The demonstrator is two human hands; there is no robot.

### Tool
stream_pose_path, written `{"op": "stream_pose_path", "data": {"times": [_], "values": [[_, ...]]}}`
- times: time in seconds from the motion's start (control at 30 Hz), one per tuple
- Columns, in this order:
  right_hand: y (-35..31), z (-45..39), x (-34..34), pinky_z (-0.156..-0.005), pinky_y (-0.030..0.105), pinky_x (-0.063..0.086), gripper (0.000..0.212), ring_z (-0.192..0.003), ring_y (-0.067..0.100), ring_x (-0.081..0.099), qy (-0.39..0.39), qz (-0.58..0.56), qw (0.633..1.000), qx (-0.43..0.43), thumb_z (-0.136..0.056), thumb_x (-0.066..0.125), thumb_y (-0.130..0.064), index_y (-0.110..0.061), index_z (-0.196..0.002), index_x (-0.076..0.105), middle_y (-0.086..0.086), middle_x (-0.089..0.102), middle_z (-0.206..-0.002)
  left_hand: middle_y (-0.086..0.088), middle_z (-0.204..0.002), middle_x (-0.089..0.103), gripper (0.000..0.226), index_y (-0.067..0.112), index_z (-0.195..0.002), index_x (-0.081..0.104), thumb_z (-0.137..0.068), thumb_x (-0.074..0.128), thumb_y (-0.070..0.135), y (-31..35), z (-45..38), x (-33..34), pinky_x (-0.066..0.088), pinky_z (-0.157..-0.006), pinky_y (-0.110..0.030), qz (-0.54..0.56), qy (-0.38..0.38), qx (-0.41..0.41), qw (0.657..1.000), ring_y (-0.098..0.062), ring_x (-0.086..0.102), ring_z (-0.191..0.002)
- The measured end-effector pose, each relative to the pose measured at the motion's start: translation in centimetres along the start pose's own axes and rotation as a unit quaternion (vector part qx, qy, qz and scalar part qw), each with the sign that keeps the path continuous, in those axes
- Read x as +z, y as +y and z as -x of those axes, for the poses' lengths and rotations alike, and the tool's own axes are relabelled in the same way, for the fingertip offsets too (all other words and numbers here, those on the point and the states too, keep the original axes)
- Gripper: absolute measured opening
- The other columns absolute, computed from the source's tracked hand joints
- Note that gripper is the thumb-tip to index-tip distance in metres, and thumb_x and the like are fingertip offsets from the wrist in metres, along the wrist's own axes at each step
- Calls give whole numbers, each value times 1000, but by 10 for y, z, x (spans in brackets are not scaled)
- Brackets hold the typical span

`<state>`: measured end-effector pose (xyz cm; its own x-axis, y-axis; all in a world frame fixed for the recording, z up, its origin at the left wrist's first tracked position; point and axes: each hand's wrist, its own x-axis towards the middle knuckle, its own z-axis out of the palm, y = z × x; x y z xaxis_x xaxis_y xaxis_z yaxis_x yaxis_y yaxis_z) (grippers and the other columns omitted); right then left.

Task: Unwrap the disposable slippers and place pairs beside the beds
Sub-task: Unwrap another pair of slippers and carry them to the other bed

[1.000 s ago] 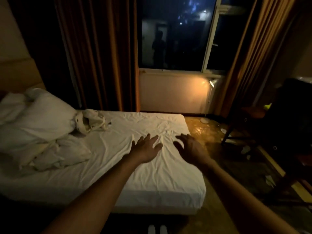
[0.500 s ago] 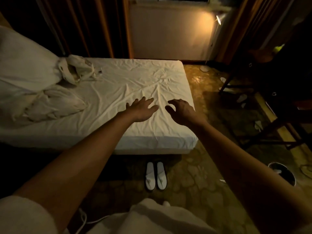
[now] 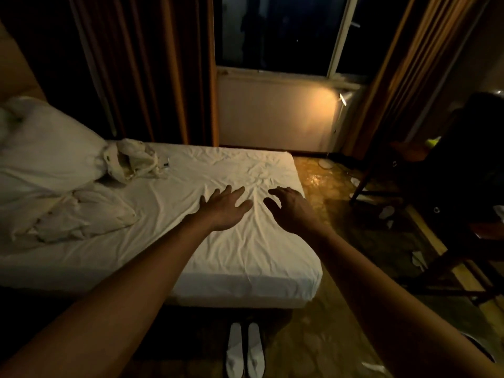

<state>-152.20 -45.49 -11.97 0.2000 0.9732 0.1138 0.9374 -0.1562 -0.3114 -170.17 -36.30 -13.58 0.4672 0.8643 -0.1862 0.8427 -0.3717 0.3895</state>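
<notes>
Although a pair of flat white disposable slippers (image 3: 244, 350) already lies side by side on the floor just in front of the near edge of the low bed with the wrinkled white sheet (image 3: 245, 257), both hands hold nothing: the left hand (image 3: 223, 207) is spread, fingers straight, over the sheet, and the right hand (image 3: 289, 209) hangs just beside it with fingers loosely curled, released. Whether either palm touches the sheet I cannot tell.

The main risk, as I judge it, is underfoot. The slippers sit directly below the outstretched arms, so a step toward the bed could tread on them or knock the pair apart. The room is dim, lit mainly by a thin floor lamp (image 3: 342, 100) beyond the bed's far corner, so small white scraps on the patterned brown floor (image 3: 327, 317) to the right of the bed, possibly wrappers, are easy to miss or slip on.

Open floor runs along the bed's right side. Farther right of the bed dark wooden furniture (image 3: 441, 186) narrows that passage. On the bed's left half a heap of crumpled white bedding (image 3: 49, 170) and a rumpled cream bag (image 3: 133, 162) take the room, and long brown curtains (image 3: 141, 66) close off its far side.
</notes>
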Motion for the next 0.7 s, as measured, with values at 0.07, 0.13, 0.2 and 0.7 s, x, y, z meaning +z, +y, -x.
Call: {"op": "stream_pose_path", "data": {"times": [0.07,0.13,0.2,0.7], "values": [[-4,-8,-10,-115,47,41,50,-142,31,47,9,1,1000,-5,-105,43,-47,-18,-144,55,7,57,-151,2,-173,8,72,45,-159,18,-93,25,74,5,-1,-12,1,-123,-59,0,12,10,1000,-30,6,-158],[-7,-14,-18,-117,49,39,51,-145,31,44,11,3,1000,-1,-106,42,-49,-19,-146,53,7,54,-154,3,-173,8,70,45,-158,19,-95,25,72,8,-2,-21,0,-123,-59,2,13,18,1000,-29,5,-158],[-8,-16,-23,-117,49,39,51,-144,30,45,11,4,1000,5,-105,42,-50,-21,-146,53,7,53,-154,3,-172,9,68,45,-158,21,-95,25,71,10,-5,-25,-1,-122,-58,7,12,29,999,-28,4,-159],[172,54,-85,-126,57,17,71,-157,25,22,42,45,970,234,-100,15,-69,-29,-151,45,0,33,-167,10,-171,15,60,42,-158,23,-102,22,62,212,-82,64,1,-124,-58,-10,-71,273,959,-21,9,-158]]}}
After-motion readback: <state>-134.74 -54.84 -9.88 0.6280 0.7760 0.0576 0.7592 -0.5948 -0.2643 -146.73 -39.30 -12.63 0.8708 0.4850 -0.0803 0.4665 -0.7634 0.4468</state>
